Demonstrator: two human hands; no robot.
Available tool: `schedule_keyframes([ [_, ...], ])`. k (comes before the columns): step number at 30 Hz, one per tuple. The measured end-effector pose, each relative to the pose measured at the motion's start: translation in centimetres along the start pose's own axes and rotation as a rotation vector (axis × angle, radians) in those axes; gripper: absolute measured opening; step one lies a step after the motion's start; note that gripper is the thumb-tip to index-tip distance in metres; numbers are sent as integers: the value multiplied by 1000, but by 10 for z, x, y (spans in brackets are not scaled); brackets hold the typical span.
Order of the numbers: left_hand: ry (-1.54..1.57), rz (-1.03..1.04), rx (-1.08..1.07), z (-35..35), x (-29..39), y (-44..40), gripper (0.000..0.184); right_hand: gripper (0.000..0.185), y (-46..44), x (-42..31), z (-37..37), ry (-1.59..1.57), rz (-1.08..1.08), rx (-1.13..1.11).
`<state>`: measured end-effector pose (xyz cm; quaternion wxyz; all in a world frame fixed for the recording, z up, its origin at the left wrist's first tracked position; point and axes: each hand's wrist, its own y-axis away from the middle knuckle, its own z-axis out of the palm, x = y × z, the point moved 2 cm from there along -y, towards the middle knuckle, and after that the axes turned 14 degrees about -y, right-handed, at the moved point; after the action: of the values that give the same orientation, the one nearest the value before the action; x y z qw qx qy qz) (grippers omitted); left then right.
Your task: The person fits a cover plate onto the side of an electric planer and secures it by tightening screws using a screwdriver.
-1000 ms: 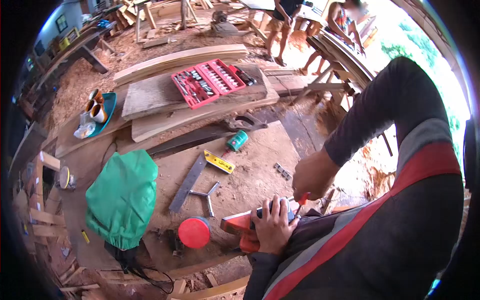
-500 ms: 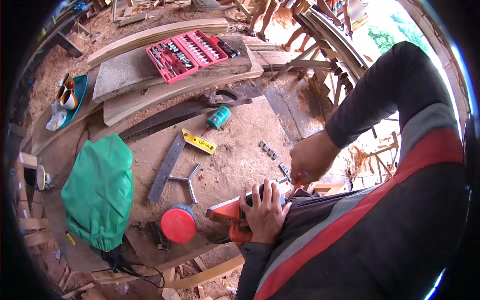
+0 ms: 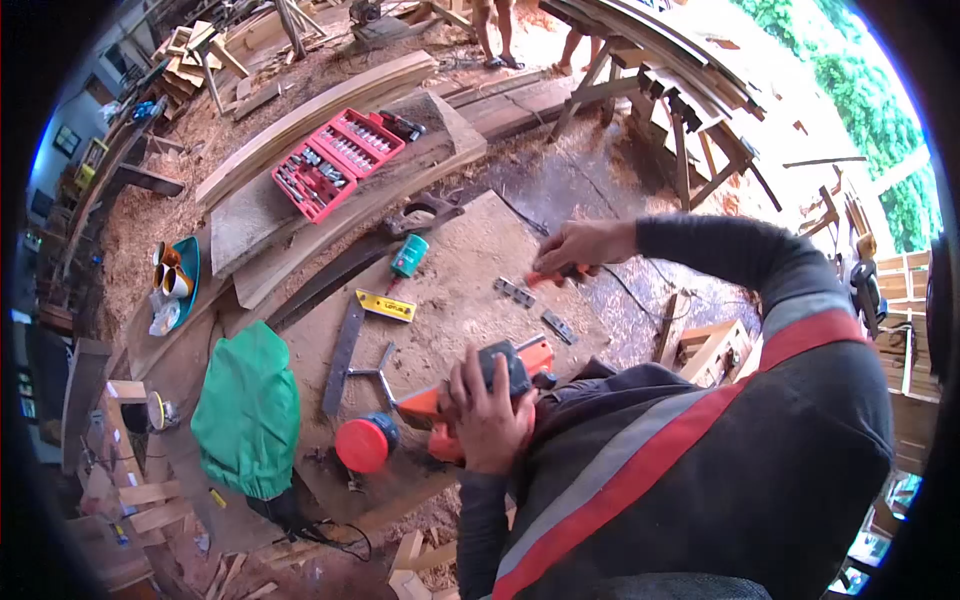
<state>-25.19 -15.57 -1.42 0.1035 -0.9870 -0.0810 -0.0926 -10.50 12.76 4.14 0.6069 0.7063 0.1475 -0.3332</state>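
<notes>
My left hand (image 3: 488,415) is wrapped over an orange and black electric planer (image 3: 535,353), which is held against my front at the board's near edge. My right hand (image 3: 588,248) is closed on a small red-orange tool (image 3: 540,277), its kind blurred, above the right side of the board. Just below it lie two metal pieces, a notched strip (image 3: 514,292) and a flat slotted piece (image 3: 558,326). Left of the planer are a red-lidded jar (image 3: 362,446), a three-armed wrench (image 3: 375,373), a yellow-handled try square (image 3: 386,306) and a green bottle (image 3: 409,256).
A dusty wooden board (image 3: 470,250) bears these things. Behind it are a handsaw (image 3: 425,213) and an open red socket set (image 3: 335,165) on planks. Left stand a green cloth cover (image 3: 245,410) and a blue tray (image 3: 190,255) with cups. Another person's legs (image 3: 495,30) show at the back.
My right hand has moved up and away from the planer, carrying the red-orange tool over the metal pieces. The left hand stays on the planer, now turned with its black part upward. My view has shifted.
</notes>
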Motion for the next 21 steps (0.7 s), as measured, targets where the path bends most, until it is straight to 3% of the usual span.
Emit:
schedule_keyframes([
  [1,-67,14,39,-17,5,3,60,41,-6,15,-1,25,-219,170],
  [3,8,12,100,-8,0,21,46,52,-39,66,10,19,-566,265],
  [4,61,50,93,-10,0,26,45,50,-44,73,22,83,-645,343],
  [5,15,118,-120,-8,-3,34,57,49,-52,80,36,140,-726,416],
  [9,-44,240,-294,-11,4,38,74,50,-100,87,73,188,-807,493],
  [12,-31,246,-334,-12,2,34,64,47,-130,91,87,260,-858,443],
  [15,-151,304,-208,-2,-7,29,50,44,-147,92,90,413,-877,382],
  [18,-58,297,-140,-1,-11,20,33,43,-114,96,80,265,-883,559],
  [21,32,243,-193,-7,-13,4,29,42,-44,108,51,-27,-807,728],
])
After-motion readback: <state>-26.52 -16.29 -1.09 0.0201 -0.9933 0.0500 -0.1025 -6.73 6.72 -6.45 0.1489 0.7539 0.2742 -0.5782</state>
